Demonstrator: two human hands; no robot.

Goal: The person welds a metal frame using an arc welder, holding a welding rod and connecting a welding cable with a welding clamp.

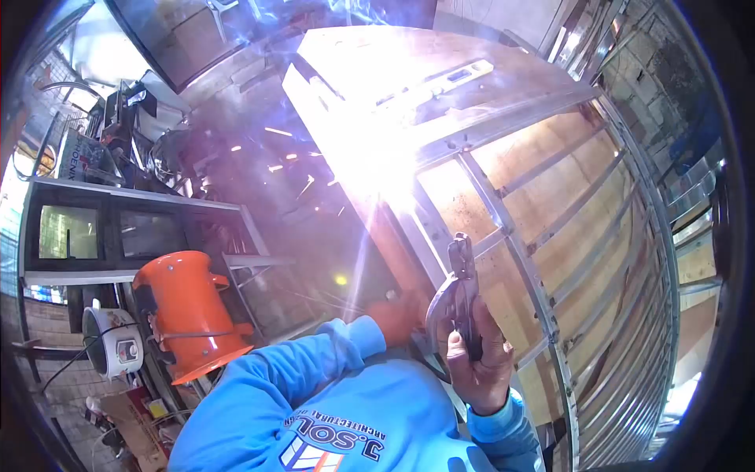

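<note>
**A:** What does the right hand (pixel 480 358) hold?

**B:** Its fingers are wrapped tight around the handles of the locking pliers (pixel 460 291). The pliers stand upright, nose upward, in front of the blue sweatshirt (pixel 354 417) and at the near edge of the metal frame (pixel 519 259).

**A:** And the left hand (pixel 393 315)?

**B:** It wears an orange glove and sits just left of the pliers, at the foot of a white glare (pixel 370 157). Whether it is spread or closed cannot be told.

**A:** How does the frame lie?

**B:** Flat on the table (pixel 566 181), a wooden board, with its bars forming a curved grid. A level (pixel 440 82) lies at the far end.

**A:** What stands apart?

**B:** An orange blower (pixel 185 311) at the left, well apart from both hands, with a white cooker (pixel 114 342) just beside it.
</note>
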